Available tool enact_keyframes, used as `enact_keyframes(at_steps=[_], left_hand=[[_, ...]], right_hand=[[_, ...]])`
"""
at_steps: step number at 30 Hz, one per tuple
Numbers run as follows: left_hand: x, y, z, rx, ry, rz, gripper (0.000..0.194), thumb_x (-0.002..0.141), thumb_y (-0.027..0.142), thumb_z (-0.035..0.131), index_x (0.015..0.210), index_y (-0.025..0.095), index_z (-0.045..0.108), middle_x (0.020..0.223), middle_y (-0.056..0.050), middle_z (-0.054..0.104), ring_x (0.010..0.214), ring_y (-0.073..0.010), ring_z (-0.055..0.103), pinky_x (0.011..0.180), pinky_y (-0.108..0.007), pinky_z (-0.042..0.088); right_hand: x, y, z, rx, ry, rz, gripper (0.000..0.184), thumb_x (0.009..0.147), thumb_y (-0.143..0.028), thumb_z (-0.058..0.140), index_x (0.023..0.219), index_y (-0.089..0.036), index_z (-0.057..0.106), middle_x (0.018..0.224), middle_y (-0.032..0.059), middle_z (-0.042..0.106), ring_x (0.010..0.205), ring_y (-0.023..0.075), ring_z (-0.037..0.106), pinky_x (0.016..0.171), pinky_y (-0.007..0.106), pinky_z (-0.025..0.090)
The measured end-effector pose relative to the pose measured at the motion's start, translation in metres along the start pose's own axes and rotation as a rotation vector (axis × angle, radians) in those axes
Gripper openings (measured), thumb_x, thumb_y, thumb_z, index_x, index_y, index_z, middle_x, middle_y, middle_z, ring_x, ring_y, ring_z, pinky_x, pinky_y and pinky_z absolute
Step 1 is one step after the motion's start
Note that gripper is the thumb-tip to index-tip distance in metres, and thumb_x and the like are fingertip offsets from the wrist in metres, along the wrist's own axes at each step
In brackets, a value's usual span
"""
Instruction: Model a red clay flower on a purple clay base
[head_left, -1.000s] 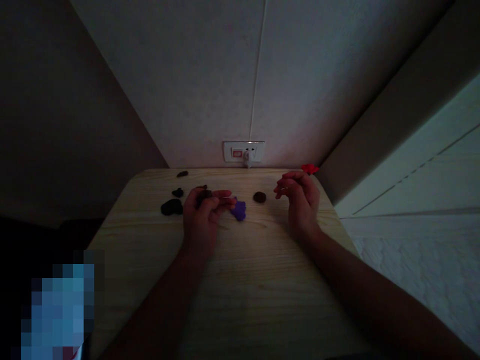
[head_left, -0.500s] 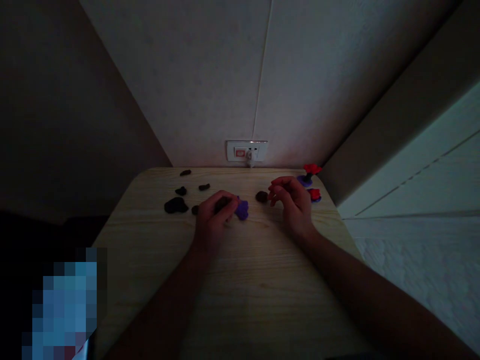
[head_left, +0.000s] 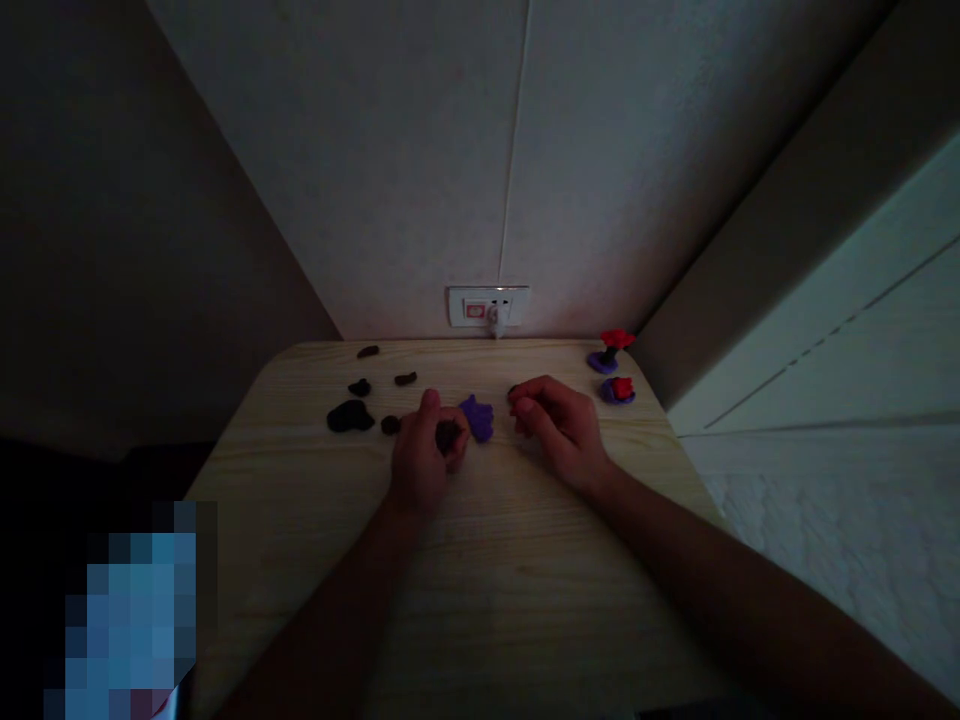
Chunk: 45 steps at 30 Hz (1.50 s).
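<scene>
Left of the purple piece [head_left: 478, 419], the left hand [head_left: 422, 452] curls around a dark lump [head_left: 448, 434]; right of it, the right hand [head_left: 561, 430], fingers bent, partly hides a brown lump [head_left: 512, 391], grip unclear. Farther left on the surface [head_left: 487, 570], dark bits [head_left: 349, 416] lie loose, seemingly unused; farther right, two red-and-purple shapes [head_left: 618, 391] appear already assembled.

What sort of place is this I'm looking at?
Probably a dim corner of a room in a home: a pale wood-grain tabletop against a wall, with a wall socket just above its far edge.
</scene>
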<state>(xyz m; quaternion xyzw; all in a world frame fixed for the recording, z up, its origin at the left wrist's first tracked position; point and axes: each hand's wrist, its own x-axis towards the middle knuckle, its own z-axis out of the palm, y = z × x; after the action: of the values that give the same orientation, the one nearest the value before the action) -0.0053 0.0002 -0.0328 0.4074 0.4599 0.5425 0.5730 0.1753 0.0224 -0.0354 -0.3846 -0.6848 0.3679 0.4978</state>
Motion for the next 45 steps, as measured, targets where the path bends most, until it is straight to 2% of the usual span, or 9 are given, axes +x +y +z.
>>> enact_keyframes(at_steps=[2,4,6,8,12,17,23,33,45], left_hand=[[-0.003,-0.002,0.001,0.015,-0.049,0.063,0.055,0.088,0.071,0.046,0.074,0.020,0.063,0.051,0.001,0.047,0.046,-0.0124,0.043,0.045,-0.026,0.029],[-0.004,-0.006,0.000,0.012,-0.091,0.147,0.039,0.088,0.054,0.053,0.110,0.023,0.062,0.068,0.001,0.060,0.063,-0.0164,0.056,0.057,-0.028,0.041],[-0.002,-0.010,-0.002,0.056,-0.124,0.233,0.048,0.083,0.037,0.059,0.129,0.027,0.051,0.086,0.000,0.065,0.079,-0.0188,0.061,0.071,-0.031,0.047],[-0.001,-0.014,-0.003,0.138,-0.146,0.300,0.055,0.081,0.028,0.064,0.134,0.027,0.046,0.100,-0.001,0.065,0.091,-0.0197,0.062,0.083,-0.034,0.049],[0.001,-0.015,-0.002,0.231,-0.150,0.372,0.064,0.080,0.025,0.075,0.135,0.026,0.045,0.112,-0.005,0.063,0.098,-0.0199,0.064,0.087,-0.036,0.051],[0.001,-0.008,0.001,0.177,-0.176,0.314,0.042,0.081,0.027,0.078,0.119,0.020,0.061,0.113,-0.009,0.070,0.106,-0.0227,0.068,0.095,-0.038,0.053],[0.004,-0.001,0.003,0.155,-0.053,0.246,0.033,0.077,0.033,0.083,0.104,0.018,0.073,0.104,-0.008,0.078,0.096,-0.0241,0.074,0.089,-0.039,0.059],[0.005,-0.001,-0.002,0.176,-0.040,0.268,0.031,0.076,0.030,0.083,0.105,0.020,0.078,0.108,-0.008,0.077,0.101,-0.0248,0.073,0.094,-0.040,0.059],[0.007,-0.004,-0.002,0.088,-0.099,0.245,0.031,0.072,0.023,0.085,0.101,0.018,0.075,0.107,-0.009,0.075,0.103,-0.0256,0.073,0.100,-0.046,0.056]], right_hand=[[-0.003,-0.006,0.003,-0.040,-0.085,-0.024,0.018,0.097,-0.036,0.060,0.093,-0.019,0.064,0.071,0.0005,0.063,0.060,0.0128,0.057,0.056,0.026,0.045],[-0.006,-0.010,0.006,-0.064,-0.153,-0.032,0.018,0.095,-0.037,0.063,0.097,-0.019,0.063,0.070,-0.0008,0.062,0.058,0.0121,0.056,0.054,0.025,0.043],[-0.007,-0.012,0.007,-0.076,-0.184,-0.019,0.023,0.093,-0.039,0.066,0.104,-0.019,0.061,0.070,-0.0017,0.062,0.058,0.0119,0.055,0.054,0.025,0.044],[-0.006,-0.012,0.007,-0.080,-0.200,-0.017,0.030,0.093,-0.040,0.067,0.112,-0.018,0.061,0.072,-0.0018,0.062,0.059,0.0122,0.056,0.055,0.025,0.045],[-0.003,-0.008,0.005,-0.090,-0.196,-0.068,0.037,0.093,-0.040,0.068,0.123,-0.019,0.063,0.079,0.0007,0.066,0.065,0.0136,0.059,0.061,0.027,0.049],[0.000,-0.002,0.003,-0.047,-0.127,-0.043,0.030,0.093,-0.039,0.069,0.116,-0.020,0.067,0.086,0.0036,0.071,0.070,0.0151,0.064,0.062,0.027,0.052],[0.003,0.004,0.003,0.084,-0.068,-0.011,0.026,0.090,-0.037,0.074,0.110,-0.021,0.069,0.101,0.0071,0.071,0.080,0.0155,0.067,0.067,0.028,0.056],[0.004,0.007,0.003,0.193,-0.118,0.025,0.028,0.080,-0.031,0.083,0.100,-0.020,0.068,0.096,0.0053,0.074,0.086,0.0178,0.071,0.084,0.034,0.060],[0.006,0.011,0.001,0.001,-0.091,-0.170,0.030,0.079,-0.018,0.076,0.107,-0.022,0.065,0.101,0.0066,0.064,0.091,0.0194,0.064,0.079,0.034,0.057]])
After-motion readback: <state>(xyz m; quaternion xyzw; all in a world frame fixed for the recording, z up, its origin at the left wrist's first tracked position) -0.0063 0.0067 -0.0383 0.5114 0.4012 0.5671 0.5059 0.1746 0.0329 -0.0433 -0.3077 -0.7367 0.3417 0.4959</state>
